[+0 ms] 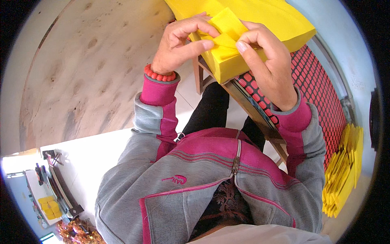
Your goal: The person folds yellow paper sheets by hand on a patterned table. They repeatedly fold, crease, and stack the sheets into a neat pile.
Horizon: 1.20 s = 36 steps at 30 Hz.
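A small folded piece of yellow material [228, 25] is between my two hands, its flaps overlapping at an angle. My left hand [175, 42] has its thumb and forefinger on the left side of the folds. On the right side, my right hand [269, 57] pinches a lower flap between thumb and fingers. Directly beneath lies a large yellow block-shaped stack or bag [280, 20], with a squared corner toward me. Whether the folded piece is joined to it I cannot tell. My other fingertips are partly hidden behind the folds.
The yellow block rests on a wooden-framed stand with a red-and-black patterned top [317, 73]. A pale wooden board [89, 73] fills the left side. Several flat yellow pieces [343, 171] are stacked at lower right by the pale blue wall [353, 69].
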Available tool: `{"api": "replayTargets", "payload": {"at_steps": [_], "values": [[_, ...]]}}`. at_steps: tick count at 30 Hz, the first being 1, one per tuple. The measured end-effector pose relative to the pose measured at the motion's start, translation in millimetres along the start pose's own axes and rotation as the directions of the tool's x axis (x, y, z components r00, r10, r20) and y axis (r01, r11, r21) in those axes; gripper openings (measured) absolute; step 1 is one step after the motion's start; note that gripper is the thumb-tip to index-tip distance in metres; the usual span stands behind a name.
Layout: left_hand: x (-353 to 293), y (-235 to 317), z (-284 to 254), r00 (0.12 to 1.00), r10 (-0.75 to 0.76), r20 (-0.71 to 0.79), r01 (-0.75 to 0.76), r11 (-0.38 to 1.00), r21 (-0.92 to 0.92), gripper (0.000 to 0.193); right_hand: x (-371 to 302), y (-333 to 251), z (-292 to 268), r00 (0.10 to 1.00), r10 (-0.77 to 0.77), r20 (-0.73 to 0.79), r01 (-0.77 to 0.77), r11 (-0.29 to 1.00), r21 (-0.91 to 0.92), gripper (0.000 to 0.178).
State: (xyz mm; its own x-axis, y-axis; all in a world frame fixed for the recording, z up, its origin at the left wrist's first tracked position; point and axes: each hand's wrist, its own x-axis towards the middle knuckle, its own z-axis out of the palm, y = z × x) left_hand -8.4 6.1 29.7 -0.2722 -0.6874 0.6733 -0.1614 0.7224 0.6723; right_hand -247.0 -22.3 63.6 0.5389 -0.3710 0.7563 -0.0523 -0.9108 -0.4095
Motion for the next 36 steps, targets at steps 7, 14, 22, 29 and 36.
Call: {"api": "replayTargets", "payload": {"at_steps": [7,14,22,29,36], "values": [[1.4,-5.0,4.4,0.997,0.045,-0.07,-0.04,0.996,0.075,0.015,0.3,-1.9,3.0,0.999,0.025,-0.043,-0.025,1.0,0.002,0.008],[2.7,-0.7,5.1,0.999,0.005,-0.054,-0.004,1.0,0.01,0.02,0.0,-0.6,3.4,0.998,-0.011,-0.067,0.009,1.0,-0.025,0.008],[2.7,2.5,4.3,0.999,-0.016,-0.049,0.017,1.0,0.02,0.021,-0.9,0.0,4.9,0.997,-0.008,-0.081,0.005,0.999,-0.04,0.008],[1.1,0.0,5.0,0.998,0.009,-0.069,-0.006,0.999,0.042,0.017,-1.2,3.3,6.8,0.996,-0.037,-0.087,0.034,0.999,-0.032,0.009],[1.4,-2.1,7.4,0.996,0.031,-0.089,-0.032,0.999,-0.011,0.014,-1.6,3.7,7.4,0.992,-0.079,-0.094,0.073,0.995,-0.071,0.011]]}}
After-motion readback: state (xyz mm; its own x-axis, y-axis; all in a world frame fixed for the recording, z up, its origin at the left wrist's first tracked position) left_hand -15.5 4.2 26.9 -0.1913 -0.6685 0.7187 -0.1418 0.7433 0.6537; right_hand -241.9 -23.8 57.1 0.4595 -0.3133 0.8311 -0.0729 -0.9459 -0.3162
